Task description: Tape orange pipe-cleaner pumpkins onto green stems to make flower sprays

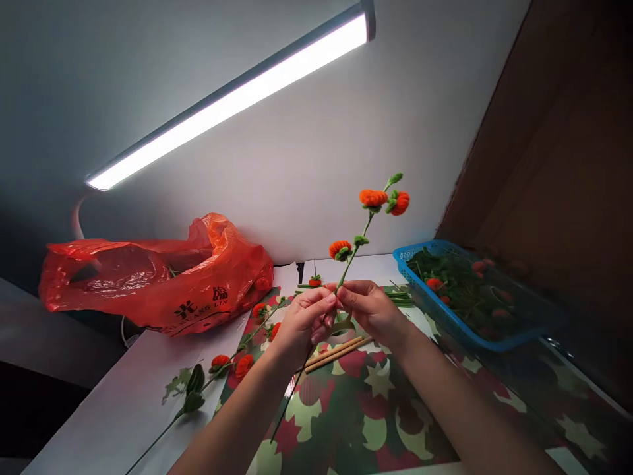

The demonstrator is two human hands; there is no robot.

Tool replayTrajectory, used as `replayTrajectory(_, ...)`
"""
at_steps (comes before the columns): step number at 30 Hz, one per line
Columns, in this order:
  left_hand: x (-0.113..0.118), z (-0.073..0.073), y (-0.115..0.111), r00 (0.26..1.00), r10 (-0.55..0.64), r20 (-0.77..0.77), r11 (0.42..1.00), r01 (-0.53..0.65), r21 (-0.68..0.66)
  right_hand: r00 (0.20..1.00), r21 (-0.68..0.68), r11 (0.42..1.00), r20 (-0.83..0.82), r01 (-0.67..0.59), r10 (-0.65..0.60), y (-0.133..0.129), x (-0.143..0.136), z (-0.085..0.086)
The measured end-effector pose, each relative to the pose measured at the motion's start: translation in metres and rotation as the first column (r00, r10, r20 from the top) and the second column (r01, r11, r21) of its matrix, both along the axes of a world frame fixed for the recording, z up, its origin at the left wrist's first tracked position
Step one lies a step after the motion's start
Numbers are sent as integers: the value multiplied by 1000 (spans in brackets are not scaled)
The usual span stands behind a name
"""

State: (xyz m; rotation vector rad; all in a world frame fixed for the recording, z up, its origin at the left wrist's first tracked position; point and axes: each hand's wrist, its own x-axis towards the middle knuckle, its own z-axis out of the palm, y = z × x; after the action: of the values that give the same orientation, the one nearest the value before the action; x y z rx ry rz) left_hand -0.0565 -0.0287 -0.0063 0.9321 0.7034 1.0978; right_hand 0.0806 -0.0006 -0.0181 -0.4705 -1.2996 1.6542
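My left hand [307, 318] pinches the thin green stem of a handmade flower spray. The spray leans up and right, bearing orange fuzzy flowers [372, 199], small green leaves and a green bud [395, 179] at its tip. Against the same stem, the fingertips of my right hand [374, 311] are closed just beside the left ones. Below the hands, the dark lower end of the stem [289, 402] slants down left. A pale green ring like a tape roll [345, 327] shows behind the fingers; whether it is held or lies on the table I cannot tell.
Left of the hands lies another orange flower spray [220, 363] with leaves. An orange-red plastic bag [163, 284] stands behind it. Wooden sticks [336, 354] rest on the patterned mat [346, 409]. A blue basket [475, 338] of flowers sits right, under a lit lamp [237, 99].
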Motion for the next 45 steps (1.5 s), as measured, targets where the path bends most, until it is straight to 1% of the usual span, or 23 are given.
replayTrajectory(2, -3, 0, 1, 992, -116, 52, 993, 117, -17, 998, 81, 997, 57, 4, -8, 0, 5, 5)
replayTrajectory(4, -5, -1, 2, 974, -192, 119, 980, 198, -34, 989, 201, 978, 129, 49, -76, 0, 11, 11)
replayTrajectory(7, -5, -3, 2, 940, -269, 211, 956, 288, -64, 955, 372, 923, 225, 97, -191, 1, 19, 17)
replayTrajectory(11, -2, -4, 1, 915, -317, 251, 932, 349, -96, 931, 464, 876, 244, 134, -272, 2, 22, 18)
replayTrajectory(13, 0, -2, -1, 958, -257, 129, 958, 270, -99, 916, 467, 868, 252, 166, -311, 2, 21, 17)
replayTrajectory(14, 1, -1, -2, 983, -185, 5, 981, 185, -58, 906, 459, 869, 263, 185, -332, 2, 20, 17)
replayTrajectory(15, 2, 0, -3, 986, -70, -150, 997, 75, 33, 895, 443, 872, 274, 209, -353, 2, 19, 16)
replayTrajectory(16, 3, 1, -4, 946, 90, -311, 984, -36, 177, 883, 419, 877, 284, 235, -373, 2, 17, 16)
replayTrajectory(17, 4, 1, -6, 854, 281, -437, 925, -121, 359, 871, 391, 882, 296, 264, -392, 2, 15, 15)
replayTrajectory(19, 7, 0, -8, 584, 634, -507, 700, -153, 698, 842, 344, 885, 329, 314, -427, 1, 12, 15)
replayTrajectory(21, 8, -4, -9, 359, 828, -430, 480, -61, 875, 817, 331, 880, 359, 340, -451, -2, 9, 16)
replayTrajectory(22, 8, -6, -9, 290, 873, -393, 411, -5, 911, 808, 334, 880, 376, 337, -452, -3, 9, 17)
replayTrajectory(24, 8, -11, -9, 215, 910, -355, 345, 83, 935, 801, 338, 888, 409, 312, -437, -5, 9, 20)
replayTrajectory(26, 7, -14, -8, 185, 918, -351, 330, 133, 934, 790, 338, 896, 444, 289, -423, -6, 11, 22)
replayTrajectory(30, 8, -15, -8, 185, 910, -372, 345, 161, 925, 749, 344, 899, 512, 271, -421, -6, 14, 24)
replayTrajectory(32, 8, -13, -9, 224, 891, -396, 369, 154, 917, 741, 339, 904, 531, 260, -412, -6, 15, 24)
replayTrajectory(34, 8, -10, -10, 300, 853, -428, 422, 87, 902, 755, 336, 908, 520, 250, -400, -7, 15, 25)
replayTrajectory(35, 8, -8, -10, 359, 817, -450, 474, 25, 880, 771, 337, 908, 500, 247, -395, -7, 15, 26)
replayTrajectory(37, 7, -3, -10, 536, 693, -483, 629, -121, 768, 818, 336, 909, 431, 248, -382, -7, 14, 25)
replayTrajectory(39, 6, 1, -10, 751, 501, -430, 802, -216, 557, 883, 310, 920, 324, 240, -340, -6, 12, 22)
replayTrajectory(40, 5, 3, -9, 840, 405, -362, 869, -230, 438, 917, 280, 935, 269, 218, -294, -5, 10, 19)
replayTrajectory(42, 5, 4, -8, 948, 244, -205, 952, -194, 236, 970, 192, 971, 169, 143, -176, -3, 8, 11)
replayTrajectory(45, 5, -1, -5, 997, 67, -35, 995, -65, 70, 995, 57, 998, 92, 40, -45, -1, 7, 2)
